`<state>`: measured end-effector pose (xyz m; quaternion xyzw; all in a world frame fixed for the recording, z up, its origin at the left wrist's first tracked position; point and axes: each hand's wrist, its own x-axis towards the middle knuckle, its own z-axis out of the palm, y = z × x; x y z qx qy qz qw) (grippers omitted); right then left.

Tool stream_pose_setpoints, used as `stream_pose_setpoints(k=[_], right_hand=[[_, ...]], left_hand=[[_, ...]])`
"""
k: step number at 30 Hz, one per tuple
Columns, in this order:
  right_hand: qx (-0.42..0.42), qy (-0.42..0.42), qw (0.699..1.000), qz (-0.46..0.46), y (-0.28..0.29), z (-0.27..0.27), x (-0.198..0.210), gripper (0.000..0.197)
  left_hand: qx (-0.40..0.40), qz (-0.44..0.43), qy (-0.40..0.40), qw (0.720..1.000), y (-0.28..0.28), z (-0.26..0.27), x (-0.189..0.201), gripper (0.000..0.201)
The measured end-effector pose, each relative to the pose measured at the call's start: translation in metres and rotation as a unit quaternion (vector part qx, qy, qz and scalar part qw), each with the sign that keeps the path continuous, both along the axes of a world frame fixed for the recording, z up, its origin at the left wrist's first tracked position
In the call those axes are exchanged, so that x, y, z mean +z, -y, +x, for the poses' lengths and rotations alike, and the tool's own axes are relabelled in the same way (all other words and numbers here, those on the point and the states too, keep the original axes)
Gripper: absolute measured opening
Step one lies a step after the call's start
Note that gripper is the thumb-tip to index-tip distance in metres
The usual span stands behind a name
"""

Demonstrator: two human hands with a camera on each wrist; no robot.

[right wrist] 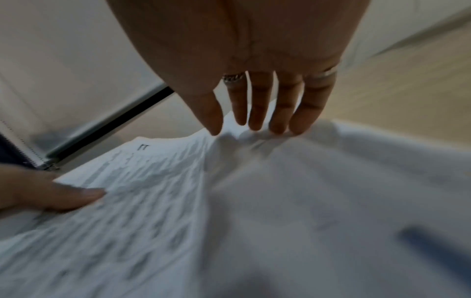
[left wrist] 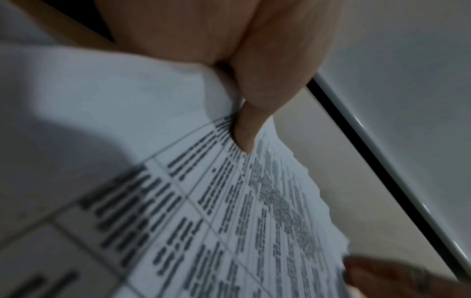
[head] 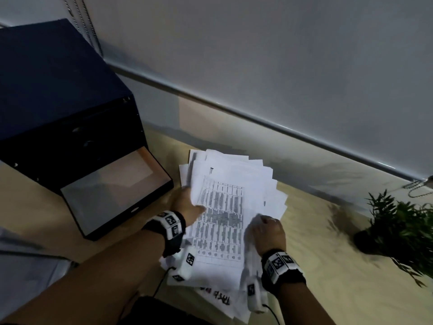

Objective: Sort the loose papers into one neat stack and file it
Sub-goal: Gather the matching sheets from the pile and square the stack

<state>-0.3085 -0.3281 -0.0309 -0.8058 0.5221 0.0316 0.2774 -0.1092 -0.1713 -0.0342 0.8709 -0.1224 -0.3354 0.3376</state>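
we see the loose papers [head: 230,214] fanned in an uneven pile at centre-bottom of the head view, on a pale wood-grain surface [head: 328,242]. our left hand [head: 187,206] clamps the pile's left edge: thumb on the printed table sheet, fingers hidden beneath. our right hand [head: 269,233] is on the pile's right edge, fingers curled down on the sheets and bunching them, with rings showing in the right wrist view; a true grip we cannot tell. at left a dark blue drawer cabinet [head: 58,102] sits on the surface, its bottom drawer [head: 117,191] pulled out, just beside the pile. behind runs a grey roller blind [head: 257,55] with a metal bottom rail. a green plant [head: 403,228] stands at right, apart from the papers.
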Motion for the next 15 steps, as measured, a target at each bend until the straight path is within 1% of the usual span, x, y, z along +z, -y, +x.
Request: stream_pose_setpoints(k=[2,4,6,7,8,9,11,13,15], right_hand=[[-0.023,-0.007,1.000,-0.007,0.003,-0.005,0.001,0.036],[-0.031,-0.009,0.999,0.000,0.000,-0.005,0.000,0.035],[-0.018,-0.013,1.000,-0.011,-0.004,-0.001,0.002,0.033],[-0.014,-0.025,0.999,-0.017,-0.006,0.003,0.002,0.036],[-0.027,-0.039,0.999,-0.010,-0.009,0.008,0.004,0.041],[-0.040,-0.049,0.998,0.002,-0.012,0.014,0.005,0.047],[-0.045,-0.056,0.997,0.021,-0.019,0.025,0.005,0.054],[-0.035,-0.033,0.998,0.033,-0.022,0.034,0.001,0.055],[-0.035,0.016,0.998,0.053,-0.023,0.037,0.003,0.050]], left_hand=[[0.002,-0.027,-0.004,1.000,-0.012,0.013,0.002,0.069],[0.018,-0.046,0.007,0.999,-0.025,0.021,0.012,0.059],[0.022,-0.056,0.042,0.997,-0.035,0.029,0.015,0.055],[0.011,-0.049,0.054,0.997,-0.038,0.030,0.017,0.056],[-0.006,-0.027,0.065,0.998,-0.040,0.030,0.019,0.057],[-0.026,-0.009,0.070,0.997,-0.041,0.029,0.018,0.061],[-0.068,0.020,0.057,0.996,-0.038,0.022,0.016,0.074],[-0.090,0.039,0.059,0.993,-0.031,0.015,0.012,0.076],[-0.086,0.037,0.055,0.994,-0.025,0.011,0.007,0.068]])
